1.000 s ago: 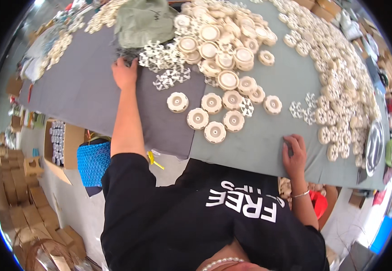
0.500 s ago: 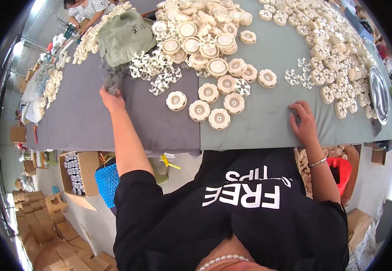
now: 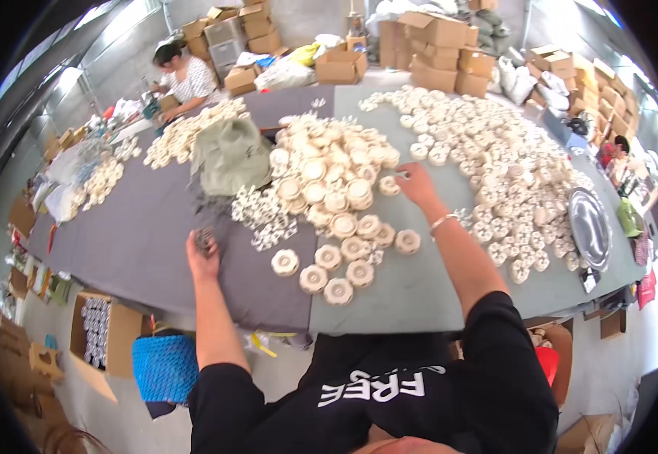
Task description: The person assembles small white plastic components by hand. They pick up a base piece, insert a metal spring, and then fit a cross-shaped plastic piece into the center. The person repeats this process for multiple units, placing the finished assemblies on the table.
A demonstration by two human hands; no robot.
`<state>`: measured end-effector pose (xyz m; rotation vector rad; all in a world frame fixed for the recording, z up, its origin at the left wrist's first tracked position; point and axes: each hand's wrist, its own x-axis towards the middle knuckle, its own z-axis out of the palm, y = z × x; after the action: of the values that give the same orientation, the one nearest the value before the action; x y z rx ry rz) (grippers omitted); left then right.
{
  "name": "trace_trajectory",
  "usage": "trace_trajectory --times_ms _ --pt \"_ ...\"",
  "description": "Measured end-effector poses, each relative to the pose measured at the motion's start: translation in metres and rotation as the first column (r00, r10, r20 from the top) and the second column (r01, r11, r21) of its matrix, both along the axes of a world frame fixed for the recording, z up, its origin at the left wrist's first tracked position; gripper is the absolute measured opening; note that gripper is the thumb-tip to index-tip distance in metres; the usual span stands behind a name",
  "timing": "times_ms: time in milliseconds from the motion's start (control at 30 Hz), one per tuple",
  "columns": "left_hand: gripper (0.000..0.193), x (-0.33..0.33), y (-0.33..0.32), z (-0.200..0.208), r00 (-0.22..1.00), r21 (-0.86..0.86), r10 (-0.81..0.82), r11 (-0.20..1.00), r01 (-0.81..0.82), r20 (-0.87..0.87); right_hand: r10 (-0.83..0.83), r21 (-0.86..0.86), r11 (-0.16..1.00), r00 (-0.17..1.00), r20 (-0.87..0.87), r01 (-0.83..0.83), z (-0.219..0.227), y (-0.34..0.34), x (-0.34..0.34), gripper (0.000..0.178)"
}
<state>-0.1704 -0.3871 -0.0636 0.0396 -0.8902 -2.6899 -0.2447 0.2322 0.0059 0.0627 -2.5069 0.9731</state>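
My left hand [image 3: 203,254] is closed around a small clump of dark grey coil-like pieces [image 3: 205,240], held over the purple-grey cloth. A heap of similar grey pieces [image 3: 214,204] lies beyond it, beside a green sack [image 3: 230,157]. My right hand [image 3: 417,184] reaches to the right edge of a big pile of cream round plastic housings [image 3: 314,168]. Its fingertips are parted beside a single housing [image 3: 389,185]; whether they touch it I cannot tell. Several housings [image 3: 338,291] lie nearer me, with white finned wheels [image 3: 265,216] to their left.
Many cream parts [image 3: 495,174] cover the table's right side, next to an oval metal tray [image 3: 591,228]. At the far left a person [image 3: 190,79] works at the table. Cardboard boxes [image 3: 436,51] are stacked behind. An open box of cylindrical parts [image 3: 102,333] stands on the floor at left.
My left hand has come back from the grey heap, carrying a clump. My right hand has moved forward and left from the table's near edge to the pile. The view has tilted up.
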Motion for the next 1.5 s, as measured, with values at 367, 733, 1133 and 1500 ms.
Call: trace_trajectory --times_ms 367,733,1133,1500 --pt "0.039 -0.005 0.004 -0.015 0.997 0.059 -0.044 0.997 0.048 -0.061 0.154 0.238 0.956 0.983 0.101 -0.174 -0.026 0.048 -0.154 0.076" --pt "0.021 0.008 -0.021 -0.020 0.995 -0.068 0.095 0.993 -0.093 0.034 0.541 -0.130 0.841 0.822 0.177 -0.525 0.023 0.024 0.050 0.068" --pt "0.022 0.096 0.114 0.027 0.989 0.227 -0.083 0.968 0.109 -0.119 0.580 0.059 0.811 0.813 0.049 -0.582 -0.021 0.019 0.250 0.053" --pt "0.035 0.215 0.339 0.027 0.641 0.216 -0.767 0.619 0.755 -0.040 0.460 0.281 0.849 0.887 0.020 -0.447 -0.013 0.070 0.251 0.047"
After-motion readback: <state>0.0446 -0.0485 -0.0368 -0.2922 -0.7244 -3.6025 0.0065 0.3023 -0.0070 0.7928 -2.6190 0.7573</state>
